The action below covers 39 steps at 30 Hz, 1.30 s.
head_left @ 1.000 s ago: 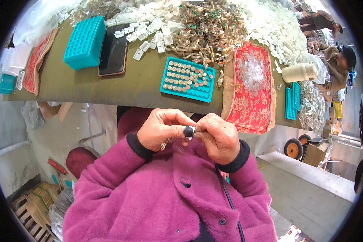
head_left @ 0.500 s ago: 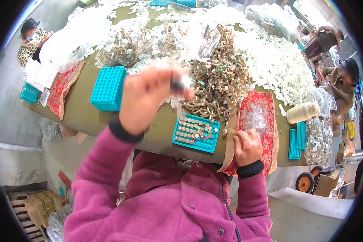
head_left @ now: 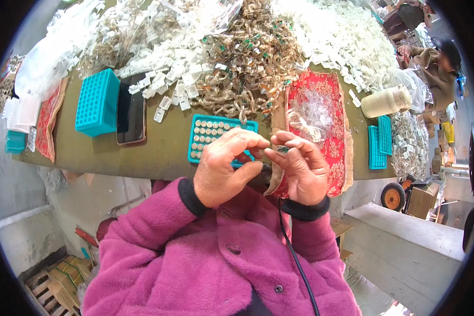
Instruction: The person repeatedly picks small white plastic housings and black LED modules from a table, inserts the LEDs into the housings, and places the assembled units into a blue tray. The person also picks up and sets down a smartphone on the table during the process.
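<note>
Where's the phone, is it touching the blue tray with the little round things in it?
Apart: the head view plainly shows a strip of green table between the phone and the blue tray.

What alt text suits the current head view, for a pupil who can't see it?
A left hand and right hand, fingertips close together, are at a table. Nearby lie a blue tray of small round pieces, a red patterned cloth and heaped pale plastic parts.

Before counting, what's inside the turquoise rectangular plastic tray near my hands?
Small round silvery pieces sit in rows at left; your left hand hides the tray's lower-right contents.
</note>
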Motion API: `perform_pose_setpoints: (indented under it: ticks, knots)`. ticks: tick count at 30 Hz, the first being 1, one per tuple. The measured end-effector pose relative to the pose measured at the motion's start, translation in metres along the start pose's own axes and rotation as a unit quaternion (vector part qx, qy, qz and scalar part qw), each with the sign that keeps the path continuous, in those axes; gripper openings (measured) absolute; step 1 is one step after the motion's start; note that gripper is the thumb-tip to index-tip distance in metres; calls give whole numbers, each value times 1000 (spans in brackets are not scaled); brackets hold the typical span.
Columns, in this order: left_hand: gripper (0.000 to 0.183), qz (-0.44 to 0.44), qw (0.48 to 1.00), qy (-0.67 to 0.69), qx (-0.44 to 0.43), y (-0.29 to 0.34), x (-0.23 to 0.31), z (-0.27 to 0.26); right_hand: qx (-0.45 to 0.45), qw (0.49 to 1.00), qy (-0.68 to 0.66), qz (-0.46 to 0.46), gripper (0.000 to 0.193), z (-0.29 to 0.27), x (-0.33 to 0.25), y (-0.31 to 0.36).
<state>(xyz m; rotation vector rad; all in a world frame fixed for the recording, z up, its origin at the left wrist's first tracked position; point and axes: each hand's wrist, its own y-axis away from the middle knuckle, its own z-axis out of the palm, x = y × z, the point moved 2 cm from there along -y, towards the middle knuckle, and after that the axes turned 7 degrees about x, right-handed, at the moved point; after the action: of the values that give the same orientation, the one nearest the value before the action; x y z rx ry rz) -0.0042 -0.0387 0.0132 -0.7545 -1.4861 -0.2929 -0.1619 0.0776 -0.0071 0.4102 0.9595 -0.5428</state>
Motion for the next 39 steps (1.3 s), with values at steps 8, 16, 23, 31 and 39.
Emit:
perform_pose_setpoints:
  ticks: [8,16,23,31,39]
  knots:
    - [24,-1,999,37,30,20,-4,-3,7,999,11,-42,35,19,14,27]
    - [26,139,982,-126,26,40,16,-20,-191,697,576,-382,38,44,-46,28]
    - [26,124,984,-119,48,62,15,-33,-153,859,439,-213,21,36,-5,50]
    - [25,138,983,-109,55,82,15,-38,-146,871,448,-142,12,45,4,65]
    - [24,74,991,-91,69,87,9,-49,-131,843,495,-164,12,43,0,62]
